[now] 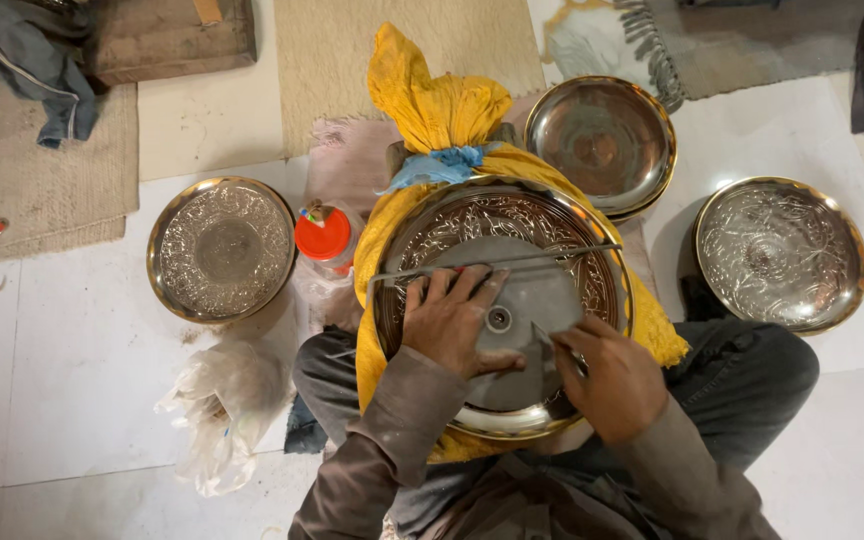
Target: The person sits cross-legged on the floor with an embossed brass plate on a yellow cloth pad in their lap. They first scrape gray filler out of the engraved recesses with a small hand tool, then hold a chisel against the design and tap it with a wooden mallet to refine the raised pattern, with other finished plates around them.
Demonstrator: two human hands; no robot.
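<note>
1. The large round engraved metal plate with a brass-coloured rim [592,262] lies face up on a bulging yellow cloth bundle [432,105], which rests on the person's lap above the white tiled floor [72,400].
2. A flat grey metal disc with a small centre hole [537,300] lies on the middle of this plate.
3. The left hand [449,322] presses flat on the left part of the disc, fingers spread and pointing far; its grip is open, clasping nothing.
4. A thin straight metal rod [512,260] lies across the plate just beyond the left fingertips, running left to right.
5. The right hand [612,380] sits at the near right of the plate, its grip closed around a small dark pointed tool [544,335] whose tip touches the disc.
6. A plastic jar with an orange-red lid [323,238] stands just left of the bundle.
7. An embossed silver-toned round plate [221,248] lies on the floor further left.
8. A plain shiny metal plate [602,140] lies far right of the bundle, and another embossed plate [780,252] lies well to the right.
9. A crumpled clear plastic bag [220,405] lies near the left knee.
</note>
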